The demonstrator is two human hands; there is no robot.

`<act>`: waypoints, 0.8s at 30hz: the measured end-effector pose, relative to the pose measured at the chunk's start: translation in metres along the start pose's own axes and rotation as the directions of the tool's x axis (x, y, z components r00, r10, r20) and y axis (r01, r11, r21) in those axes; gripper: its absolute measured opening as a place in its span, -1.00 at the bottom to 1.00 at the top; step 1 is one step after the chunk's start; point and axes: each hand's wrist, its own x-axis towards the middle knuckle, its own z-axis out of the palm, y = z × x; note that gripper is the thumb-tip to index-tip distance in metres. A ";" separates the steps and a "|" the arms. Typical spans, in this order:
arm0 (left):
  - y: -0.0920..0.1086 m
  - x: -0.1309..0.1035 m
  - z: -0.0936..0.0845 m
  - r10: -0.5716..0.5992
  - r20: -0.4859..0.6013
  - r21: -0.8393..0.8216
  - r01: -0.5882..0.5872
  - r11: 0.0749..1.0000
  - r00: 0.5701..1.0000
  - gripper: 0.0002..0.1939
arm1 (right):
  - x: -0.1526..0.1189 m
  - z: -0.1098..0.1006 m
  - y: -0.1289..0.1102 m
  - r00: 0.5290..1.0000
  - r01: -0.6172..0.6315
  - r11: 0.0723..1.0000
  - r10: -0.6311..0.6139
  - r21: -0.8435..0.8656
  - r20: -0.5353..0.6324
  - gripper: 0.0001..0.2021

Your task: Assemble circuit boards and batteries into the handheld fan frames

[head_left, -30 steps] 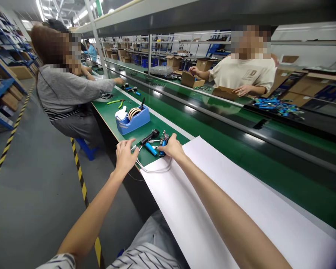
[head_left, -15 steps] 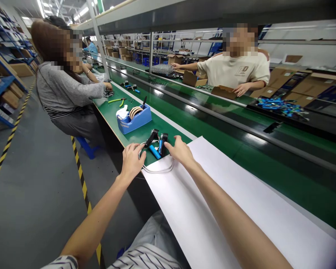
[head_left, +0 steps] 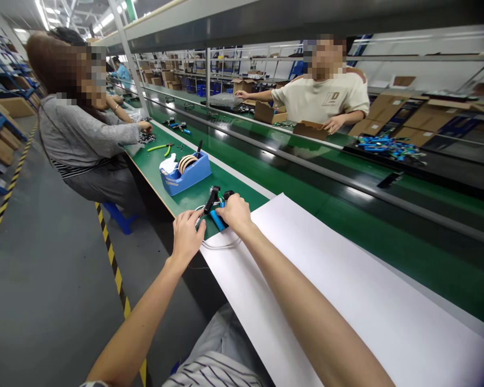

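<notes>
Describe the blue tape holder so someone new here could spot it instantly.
Follow the long green worktable past the far end of the large white sheet. There sits a chunky blue holder. Unlike the slim lime-green pliers farther along, it carries tan, ring-shaped rolls.

Place: factory assembly workshop
Line: a long green workbench (head_left: 242,185) is shared by seated workers
Storage: cartons (head_left: 417,126) are kept behind

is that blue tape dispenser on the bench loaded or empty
Loaded: the blue tape dispenser has tan rolls standing upright in it.
</notes>
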 end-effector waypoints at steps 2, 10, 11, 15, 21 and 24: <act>-0.002 0.000 0.001 -0.001 -0.002 -0.002 0.001 1.000 1.000 -0.63 | 0.002 0.001 0.000 1.000 -0.007 0.999 0.007 0.044 0.001 -0.56; -0.001 -0.001 0.000 0.002 -0.003 -0.013 -0.002 1.000 1.000 -0.62 | 0.010 -0.007 0.032 0.984 -0.146 0.854 0.072 0.500 0.165 -0.86; 0.000 -0.001 -0.001 0.000 -0.005 -0.016 -0.001 1.000 1.000 -0.62 | 0.008 -0.010 0.038 0.979 -0.158 0.801 0.052 0.577 0.196 -0.86; 0.003 -0.002 -0.001 -0.003 -0.006 -0.016 0.003 1.000 1.000 -0.63 | -0.001 -0.023 0.056 0.954 -0.191 0.568 -0.084 0.801 0.286 -0.83; 0.003 -0.003 0.002 0.005 -0.022 -0.009 -0.005 1.000 1.000 -0.63 | -0.006 -0.031 0.060 0.937 -0.235 0.358 -0.164 0.904 0.308 -0.69; 0.001 -0.003 0.003 0.005 -0.026 -0.005 -0.005 1.000 1.000 -0.63 | 0.000 -0.027 0.054 0.957 -0.223 0.339 -0.101 0.914 0.271 -0.72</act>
